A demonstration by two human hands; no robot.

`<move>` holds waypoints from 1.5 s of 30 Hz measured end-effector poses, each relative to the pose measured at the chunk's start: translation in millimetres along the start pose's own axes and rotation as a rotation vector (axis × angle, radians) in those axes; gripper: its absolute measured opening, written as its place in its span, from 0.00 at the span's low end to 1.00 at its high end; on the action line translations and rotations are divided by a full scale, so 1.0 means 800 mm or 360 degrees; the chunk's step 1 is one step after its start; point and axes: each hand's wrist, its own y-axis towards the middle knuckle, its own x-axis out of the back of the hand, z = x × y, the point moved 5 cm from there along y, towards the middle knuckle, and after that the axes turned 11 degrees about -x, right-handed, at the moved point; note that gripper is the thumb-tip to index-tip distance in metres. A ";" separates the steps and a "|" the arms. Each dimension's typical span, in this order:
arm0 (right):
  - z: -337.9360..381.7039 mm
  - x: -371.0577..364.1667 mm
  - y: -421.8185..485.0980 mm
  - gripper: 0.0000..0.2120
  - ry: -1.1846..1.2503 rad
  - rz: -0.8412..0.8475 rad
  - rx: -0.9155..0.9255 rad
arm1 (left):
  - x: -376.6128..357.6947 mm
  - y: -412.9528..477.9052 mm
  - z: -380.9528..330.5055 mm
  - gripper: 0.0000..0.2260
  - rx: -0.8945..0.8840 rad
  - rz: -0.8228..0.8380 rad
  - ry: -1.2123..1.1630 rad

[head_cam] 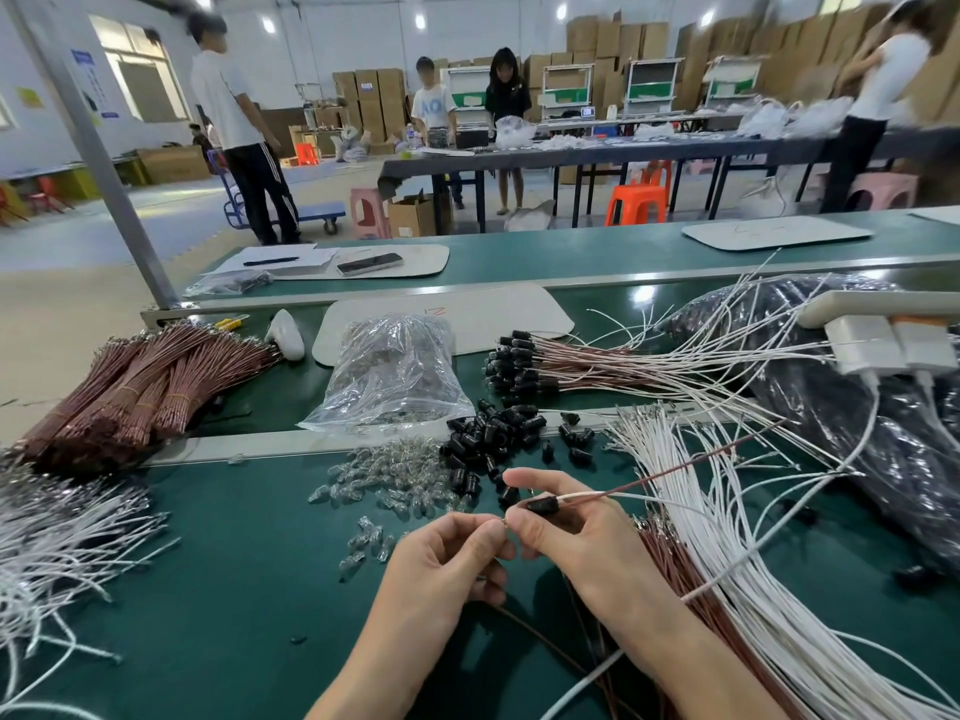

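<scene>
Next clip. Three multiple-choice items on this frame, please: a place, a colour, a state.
1. Where do the loose black caps lie?
A. on the floor
B. on the green table, right of the clear bulbs
C. in a cardboard box
2. The wires leaving the held cap are:
A. blue and yellow
B. green and black
C. white and brown
3. The right hand is:
A. pinching the held cap
B. flat on the table
C. holding nothing
B: the pile sits beside the bulbs.
C: a white wire and a brown wire run from it.
A: its fingers pinch it; the left hand pinches a small part at its end.
</scene>
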 end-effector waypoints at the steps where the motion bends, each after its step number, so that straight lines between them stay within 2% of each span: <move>1: 0.000 0.000 0.000 0.14 -0.0016 0.0022 -0.0006 | 0.000 0.000 0.000 0.15 0.0009 0.0021 -0.0010; 5: -0.001 0.000 0.003 0.15 -0.0010 0.0082 -0.0011 | 0.001 0.002 0.000 0.11 0.0008 0.0080 -0.0039; 7: 0.001 0.000 0.003 0.14 0.0105 0.0112 0.0017 | 0.006 0.003 -0.001 0.10 0.0000 0.0009 -0.0054; 9: 0.006 0.010 0.004 0.12 0.0301 0.0071 0.0048 | 0.017 0.007 -0.002 0.10 0.0002 -0.0108 -0.0075; 13: 0.010 0.057 0.007 0.11 0.0923 -0.0179 0.0044 | 0.044 0.014 -0.010 0.14 -0.0011 -0.0277 -0.0069; 15: 0.012 0.076 0.006 0.11 0.1032 -0.0249 0.0089 | 0.053 0.017 -0.014 0.14 -0.0027 -0.0286 -0.0074; 22: 0.036 0.083 -0.007 0.14 0.0955 -0.0116 0.0344 | 0.068 0.017 -0.024 0.11 -0.0074 -0.0256 -0.0111; 27: 0.032 0.079 -0.008 0.17 0.1016 -0.0110 0.0281 | 0.085 0.019 -0.027 0.11 -0.0090 -0.0401 -0.0122; 32: 0.011 0.093 0.003 0.15 0.1183 -0.0298 0.0087 | 0.088 0.019 -0.019 0.08 -0.0043 -0.0502 -0.0149; 34: 0.010 0.097 0.004 0.16 0.1166 -0.0335 0.0101 | 0.085 0.019 -0.019 0.07 -0.0032 -0.0484 -0.0130; 39: 0.045 0.121 -0.014 0.13 0.1031 -0.0499 0.0571 | 0.073 0.017 -0.022 0.09 -0.0027 -0.0349 -0.0186; 40: 0.047 0.125 -0.017 0.14 0.1014 -0.0537 0.0582 | 0.070 0.016 -0.023 0.09 -0.0021 -0.0328 -0.0191; 42: 0.036 0.130 -0.015 0.15 0.0949 -0.0682 0.0403 | 0.068 0.015 -0.019 0.07 -0.0005 -0.0340 -0.0141; 45: 0.020 0.131 -0.013 0.16 0.0782 -0.0917 0.0197 | 0.074 0.014 -0.013 0.06 -0.0027 -0.0438 0.0144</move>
